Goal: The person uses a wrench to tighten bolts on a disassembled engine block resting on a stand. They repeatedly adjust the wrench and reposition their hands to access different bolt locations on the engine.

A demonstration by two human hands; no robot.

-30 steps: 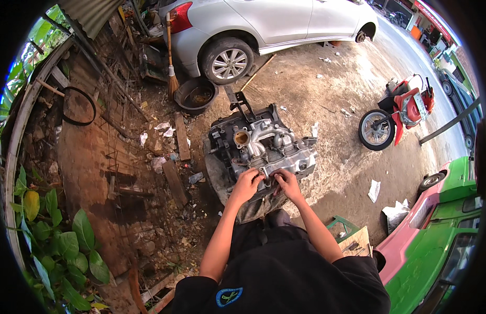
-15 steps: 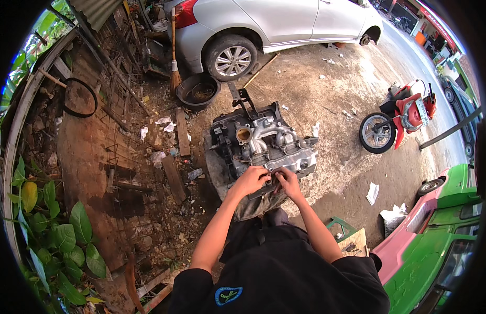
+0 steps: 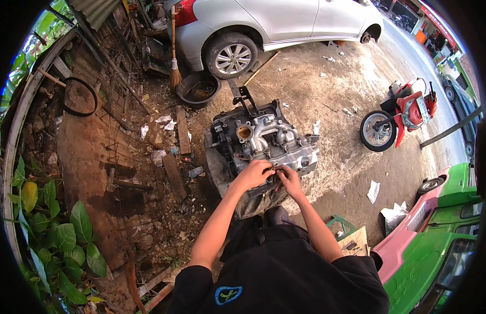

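While I watch this from a distance, the engine [image 3: 293, 157] sits at the centre of the frame, and the left hand [image 3: 253, 175] and right hand [image 3: 290, 182] meet over its lower edge. Their fingers curl inward, fingertips nearly together — whether they pinch anything, I cannot tell. If something small is held, I judge a loose pinch or a bumped knuckle could drop it onto the littered ground [image 3: 332, 112] — or, with an unlucky bounce, into the open pipe mouth [image 3: 245, 133] at the engine's upper left.
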